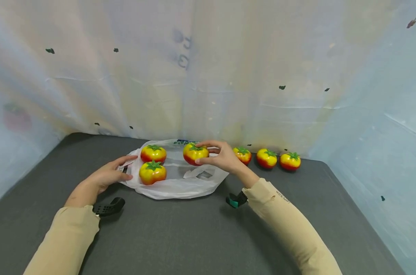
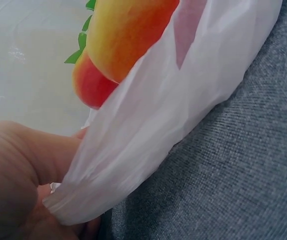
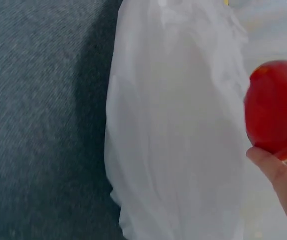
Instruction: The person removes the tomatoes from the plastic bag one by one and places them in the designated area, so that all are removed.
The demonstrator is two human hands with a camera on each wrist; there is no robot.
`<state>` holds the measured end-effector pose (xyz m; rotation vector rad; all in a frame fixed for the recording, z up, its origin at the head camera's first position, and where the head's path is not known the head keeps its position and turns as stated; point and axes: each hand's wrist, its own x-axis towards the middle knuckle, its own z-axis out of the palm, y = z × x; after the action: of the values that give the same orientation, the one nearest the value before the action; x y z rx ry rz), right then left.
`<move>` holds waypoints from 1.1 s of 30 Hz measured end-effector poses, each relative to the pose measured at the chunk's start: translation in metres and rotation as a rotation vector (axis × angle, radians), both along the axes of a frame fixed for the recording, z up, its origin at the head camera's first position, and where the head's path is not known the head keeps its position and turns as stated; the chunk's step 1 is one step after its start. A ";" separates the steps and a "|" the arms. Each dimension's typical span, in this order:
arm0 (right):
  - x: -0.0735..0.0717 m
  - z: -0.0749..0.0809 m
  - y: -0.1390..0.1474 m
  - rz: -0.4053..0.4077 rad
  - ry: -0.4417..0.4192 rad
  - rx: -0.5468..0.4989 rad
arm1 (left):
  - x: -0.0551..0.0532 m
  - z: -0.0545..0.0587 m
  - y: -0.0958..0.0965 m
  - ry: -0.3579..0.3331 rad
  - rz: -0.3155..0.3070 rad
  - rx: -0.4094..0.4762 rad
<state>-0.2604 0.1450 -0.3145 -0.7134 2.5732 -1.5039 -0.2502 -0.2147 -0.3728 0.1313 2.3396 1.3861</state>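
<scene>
A white plastic bag (image 1: 184,190) lies spread on the dark table. My left hand (image 1: 108,175) holds its left edge, thumb and index finger spread apart; in the left wrist view the bag's gathered corner (image 2: 78,205) runs between thumb and fingers. Two red-and-yellow tomatoes with green leafy tops, a rear tomato (image 1: 153,154) and a front tomato (image 1: 152,173), sit on the bag near that hand. Over the bag's right half, my right hand (image 1: 221,157) grips another tomato (image 1: 194,153) between thumb and fingers. Its red underside (image 3: 273,107) shows in the right wrist view.
To the right of the bag, three more tomatoes stand in a row along the back: the nearest tomato (image 1: 242,156), a middle tomato (image 1: 266,158) and an end tomato (image 1: 290,161). A pale plastic sheet (image 1: 221,76) hangs behind the grey table (image 1: 180,236).
</scene>
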 end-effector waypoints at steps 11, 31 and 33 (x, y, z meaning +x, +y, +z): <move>0.006 0.006 0.022 0.094 0.007 -0.031 | 0.004 0.002 -0.005 -0.001 0.018 0.007; 0.012 0.007 0.070 0.044 0.000 -0.010 | 0.000 0.005 0.001 0.005 0.010 0.015; 0.013 0.007 0.074 0.034 0.002 -0.006 | 0.001 0.004 0.001 0.002 0.007 0.019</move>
<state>-0.2471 0.2189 -0.3077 -0.7555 2.5461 -1.5029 -0.2492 -0.2137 -0.3684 0.1307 2.3305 1.4128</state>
